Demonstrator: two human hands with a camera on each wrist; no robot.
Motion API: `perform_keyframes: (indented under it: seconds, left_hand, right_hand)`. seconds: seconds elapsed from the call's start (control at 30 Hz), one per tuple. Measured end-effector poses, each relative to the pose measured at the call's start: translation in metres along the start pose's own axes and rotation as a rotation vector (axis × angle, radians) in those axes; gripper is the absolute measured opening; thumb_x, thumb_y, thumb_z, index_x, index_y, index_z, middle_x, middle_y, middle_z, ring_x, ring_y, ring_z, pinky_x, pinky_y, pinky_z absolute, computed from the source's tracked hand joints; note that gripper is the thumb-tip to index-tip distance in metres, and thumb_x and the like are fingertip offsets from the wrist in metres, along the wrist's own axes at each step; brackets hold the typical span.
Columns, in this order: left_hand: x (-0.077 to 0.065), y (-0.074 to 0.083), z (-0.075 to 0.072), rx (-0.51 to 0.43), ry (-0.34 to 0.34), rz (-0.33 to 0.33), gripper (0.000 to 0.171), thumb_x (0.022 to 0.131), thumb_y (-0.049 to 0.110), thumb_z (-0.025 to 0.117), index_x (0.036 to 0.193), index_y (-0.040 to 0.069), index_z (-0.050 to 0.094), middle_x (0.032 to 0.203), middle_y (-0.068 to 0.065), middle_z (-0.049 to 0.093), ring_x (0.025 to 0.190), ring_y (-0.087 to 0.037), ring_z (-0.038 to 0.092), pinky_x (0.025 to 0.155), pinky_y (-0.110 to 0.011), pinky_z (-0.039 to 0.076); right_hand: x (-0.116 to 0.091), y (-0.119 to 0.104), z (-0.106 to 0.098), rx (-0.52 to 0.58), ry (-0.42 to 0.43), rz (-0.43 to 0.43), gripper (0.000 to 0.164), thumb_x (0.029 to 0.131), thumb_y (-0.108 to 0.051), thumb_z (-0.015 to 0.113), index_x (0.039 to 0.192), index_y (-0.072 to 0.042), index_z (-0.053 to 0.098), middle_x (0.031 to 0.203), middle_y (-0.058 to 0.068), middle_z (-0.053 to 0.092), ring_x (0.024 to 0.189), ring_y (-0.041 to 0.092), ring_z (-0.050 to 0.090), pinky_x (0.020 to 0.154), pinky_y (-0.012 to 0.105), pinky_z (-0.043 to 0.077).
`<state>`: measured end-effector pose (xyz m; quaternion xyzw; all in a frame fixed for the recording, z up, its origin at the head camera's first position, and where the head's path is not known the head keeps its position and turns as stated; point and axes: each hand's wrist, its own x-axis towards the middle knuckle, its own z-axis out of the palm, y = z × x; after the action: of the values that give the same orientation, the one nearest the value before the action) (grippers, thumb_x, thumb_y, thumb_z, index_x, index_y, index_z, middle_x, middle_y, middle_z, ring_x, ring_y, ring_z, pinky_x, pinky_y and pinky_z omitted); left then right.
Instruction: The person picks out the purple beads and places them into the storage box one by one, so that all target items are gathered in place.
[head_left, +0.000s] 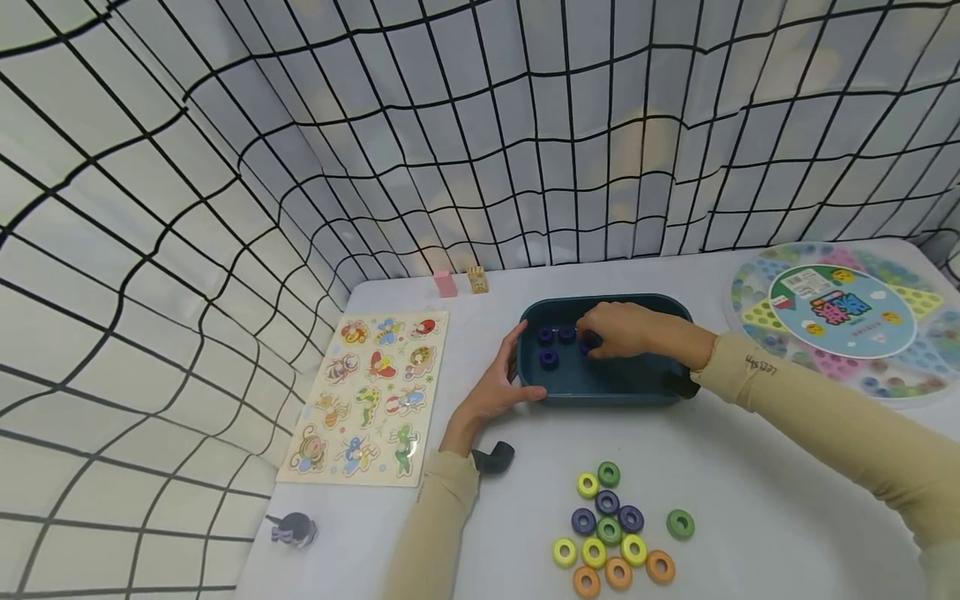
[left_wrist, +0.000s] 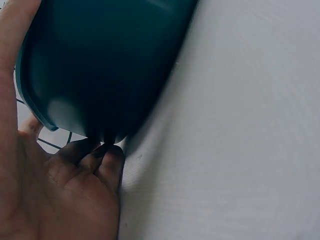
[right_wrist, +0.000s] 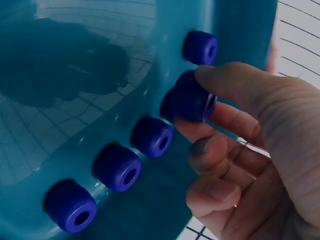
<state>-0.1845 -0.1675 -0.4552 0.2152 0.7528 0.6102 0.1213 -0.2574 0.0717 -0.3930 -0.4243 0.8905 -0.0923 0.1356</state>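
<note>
A dark teal tray (head_left: 600, 400) lies on the white table, with several purple rings (head_left: 548, 359) inside. My left hand (head_left: 497, 385) holds the tray's left end, thumb along the front side and fingers round the end. In the left wrist view, curled fingers (left_wrist: 110, 162) touch the tray's outer wall (left_wrist: 100, 65). Inside the tray, my right hand (head_left: 618, 329) pinches one purple ring (right_wrist: 195, 102) between thumb and fingertips. Close to that pinched ring, other purple rings (right_wrist: 117, 167) stand in the right wrist view. The pinched ring partly covers another one.
Loose green, yellow, purple and orange rings (head_left: 608, 531) lie in front of the tray. To the left are a sticker-like picture board (head_left: 367, 400) and a small grey figure (head_left: 294, 529). A round game box (head_left: 843, 312) lies at right. Small pink (head_left: 445, 283) and gold blocks (head_left: 477, 279) stand behind, before black netting.
</note>
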Motion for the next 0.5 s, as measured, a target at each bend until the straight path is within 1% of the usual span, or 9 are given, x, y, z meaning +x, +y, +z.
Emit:
perform_keyframes:
  seconds: [0.1, 0.23, 0.37, 0.5]
  left_hand:
    - [0.000, 0.001, 0.000, 0.004, -0.002, 0.004, 0.102, 0.071, 0.040, 0.075, 0.145, 0.019, 0.007, 0.148, -0.011, 0.013, 0.134, -0.025, 0.018, 0.108, -0.040, 0.016]
    - [0.000, 0.001, 0.000, -0.006, 0.000, 0.007, 0.103, 0.070, 0.043, 0.074, 0.145, 0.018, 0.008, 0.149, -0.010, 0.014, 0.134, -0.023, 0.018, 0.108, -0.040, 0.016]
    - [-0.001, 0.001, 0.000, -0.005, -0.006, 0.002, 0.105, 0.069, 0.047, 0.073, 0.145, 0.018, 0.008, 0.149, -0.008, 0.014, 0.134, -0.022, 0.018, 0.108, -0.039, 0.016]
    - [-0.001, 0.002, 0.000, -0.001, -0.007, -0.015, 0.105, 0.069, 0.048, 0.073, 0.145, 0.019, 0.007, 0.149, -0.007, 0.012, 0.135, -0.022, 0.016, 0.108, -0.039, 0.016]
  right_hand:
    - [0.010, 0.002, 0.003, -0.010, -0.020, -0.010, 0.031, 0.079, -0.022, 0.069, 0.105, -0.007, 0.063, 0.095, 0.001, 0.062, 0.078, 0.011, 0.057, 0.070, 0.033, 0.050]
    - [0.021, 0.002, 0.007, -0.030, -0.054, -0.020, 0.030, 0.079, -0.022, 0.069, 0.104, -0.007, 0.063, 0.089, -0.001, 0.062, 0.070, 0.008, 0.054, 0.064, 0.030, 0.049]
    - [0.028, 0.000, 0.011, -0.028, -0.092, -0.023, 0.028, 0.079, -0.021, 0.069, 0.103, -0.008, 0.064, 0.089, -0.002, 0.061, 0.069, 0.008, 0.053, 0.063, 0.028, 0.049]
    - [0.030, -0.002, 0.014, -0.019, -0.095, -0.025, 0.026, 0.078, -0.021, 0.070, 0.102, -0.011, 0.065, 0.091, -0.002, 0.063, 0.072, 0.007, 0.055, 0.066, 0.029, 0.050]
